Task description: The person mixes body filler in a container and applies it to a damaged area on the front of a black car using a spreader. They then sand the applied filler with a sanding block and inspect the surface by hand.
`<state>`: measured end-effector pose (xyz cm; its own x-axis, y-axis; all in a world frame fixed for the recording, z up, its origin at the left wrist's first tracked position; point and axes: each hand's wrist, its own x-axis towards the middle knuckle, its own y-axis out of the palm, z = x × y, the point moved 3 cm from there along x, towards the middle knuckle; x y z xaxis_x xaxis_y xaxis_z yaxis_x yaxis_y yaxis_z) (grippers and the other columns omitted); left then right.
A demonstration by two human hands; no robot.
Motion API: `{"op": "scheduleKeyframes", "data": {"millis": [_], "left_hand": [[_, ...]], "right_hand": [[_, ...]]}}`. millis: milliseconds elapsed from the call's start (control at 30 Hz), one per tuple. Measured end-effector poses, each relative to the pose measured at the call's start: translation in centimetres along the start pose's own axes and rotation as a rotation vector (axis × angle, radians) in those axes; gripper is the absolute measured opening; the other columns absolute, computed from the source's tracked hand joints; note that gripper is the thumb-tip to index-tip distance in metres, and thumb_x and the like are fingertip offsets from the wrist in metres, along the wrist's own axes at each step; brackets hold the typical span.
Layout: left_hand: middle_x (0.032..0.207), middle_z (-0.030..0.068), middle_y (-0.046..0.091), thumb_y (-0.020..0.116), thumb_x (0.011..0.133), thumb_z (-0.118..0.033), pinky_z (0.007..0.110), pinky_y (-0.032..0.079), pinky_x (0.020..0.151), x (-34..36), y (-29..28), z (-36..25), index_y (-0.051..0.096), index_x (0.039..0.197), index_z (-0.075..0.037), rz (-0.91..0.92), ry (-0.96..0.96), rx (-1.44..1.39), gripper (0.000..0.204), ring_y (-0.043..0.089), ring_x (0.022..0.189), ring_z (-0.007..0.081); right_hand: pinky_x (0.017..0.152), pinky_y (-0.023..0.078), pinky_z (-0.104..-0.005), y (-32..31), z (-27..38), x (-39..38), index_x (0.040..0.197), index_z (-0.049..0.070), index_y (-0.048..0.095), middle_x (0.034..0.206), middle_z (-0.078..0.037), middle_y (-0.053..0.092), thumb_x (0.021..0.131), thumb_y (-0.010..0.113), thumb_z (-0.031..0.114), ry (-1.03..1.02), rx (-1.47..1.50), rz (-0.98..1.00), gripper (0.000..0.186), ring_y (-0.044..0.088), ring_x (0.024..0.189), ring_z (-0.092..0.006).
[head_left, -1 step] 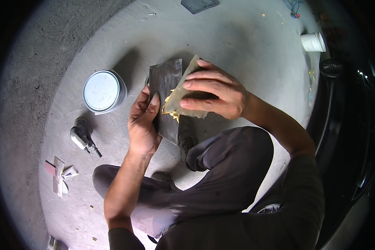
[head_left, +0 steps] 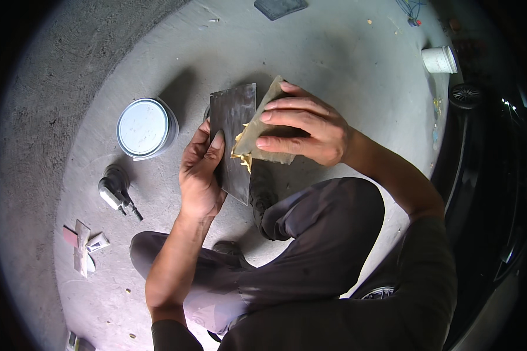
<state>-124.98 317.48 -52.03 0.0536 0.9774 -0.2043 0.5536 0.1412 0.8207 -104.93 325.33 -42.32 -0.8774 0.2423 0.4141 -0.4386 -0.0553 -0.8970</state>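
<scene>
My left hand is closed around the left edge of a dark, smeared rectangular plate, its thumb lying on the face. The plate is tilted upright in front of me. My right hand grips a flat, tan-brown putty spreader, fingers spread across its back and the underside hidden. Yellow putty clings in ragged bits along the spreader's left corner, against or just over the plate; whether the two touch there I cannot tell.
Left of my hands stand a lidded can and a sander-like power tool. Nearer me on the left lie several flat scrapers. A white bucket lies at the far right, beside a dark car. My bent knee is below the plate.
My right hand and the putty spreader have shifted very slightly to the right. My left hand and the plate look almost still.
</scene>
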Motion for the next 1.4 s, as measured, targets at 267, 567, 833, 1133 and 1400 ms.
{"op": "scheduleKeyframes", "data": {"millis": [267, 567, 833, 1133, 1400], "left_hand": [[0.132, 0.0079, 0.069, 0.052, 0.110, -0.006, 0.027, 0.046, 0.106, -1.6, 1.6, -4.1, 0.050, 0.149, 0.005, 0.154, 0.128, 0.103, 0.041, 0.064, 0.118, 0.0125], [0.133, 0.0060, 0.069, 0.059, 0.108, -0.009, 0.029, 0.047, 0.105, -1.3, -0.4, -4.1, 0.060, 0.143, -0.002, -0.146, 0.121, -0.041, 0.036, 0.064, 0.116, 0.0121], [0.121, 0.0075, 0.075, 0.060, 0.109, -0.011, 0.029, 0.051, 0.104, 0.8, -3.7, -6.9, 0.064, 0.124, -0.007, -0.161, 0.565, 0.168, 0.017, 0.069, 0.113, 0.0116], [0.128, 0.0037, 0.072, 0.057, 0.110, -0.017, 0.037, 0.046, 0.116, 0.9, -5.1, -7.6, 0.066, 0.127, -0.009, -0.156, 0.329, -0.050, 0.021, 0.066, 0.123, 0.0166], [0.138, 0.0031, 0.066, 0.053, 0.111, -0.025, 0.039, 0.040, 0.120, 1.2, -7.2, -8.4, 0.062, 0.133, -0.010, -0.294, 0.256, -0.018, 0.028, 0.059, 0.132, 0.0171]], "right_hand": [[0.103, 0.056, -0.0470, -2.3, -0.4, -1.0, 0.118, 0.010, 0.079, 0.121, -0.013, 0.072, 0.087, 0.065, -0.001, 0.215, 0.007, 0.152, 0.035, 0.069, 0.111, -0.0302], [0.077, 0.053, -0.0254, 1.2, -1.1, 0.0, 0.121, -0.002, 0.066, 0.105, -0.003, 0.072, 0.101, 0.069, 0.010, 1.154, 1.069, -0.066, 0.024, 0.064, 0.089, -0.0060], [0.058, 0.047, -0.0282, 2.7, 1.3, 2.8, 0.108, 0.001, 0.080, 0.085, -0.004, 0.076, 0.101, 0.071, 0.018, 0.862, 0.659, 0.394, 0.020, 0.053, 0.061, -0.0093], [0.083, 0.066, -0.0352, 4.0, -3.1, 0.5, 0.119, -0.003, 0.073, 0.103, -0.009, 0.072, 0.109, 0.060, 0.019, 1.091, 1.430, -0.292, 0.028, 0.071, 0.091, -0.0169], [0.080, 0.061, -0.0320, 11.4, -5.6, -4.2, 0.120, 0.007, 0.077, 0.102, -0.008, 0.079, 0.099, 0.069, 0.011, 1.078, 0.414, 0.050, 0.023, 0.073, 0.089, -0.0118]]}}
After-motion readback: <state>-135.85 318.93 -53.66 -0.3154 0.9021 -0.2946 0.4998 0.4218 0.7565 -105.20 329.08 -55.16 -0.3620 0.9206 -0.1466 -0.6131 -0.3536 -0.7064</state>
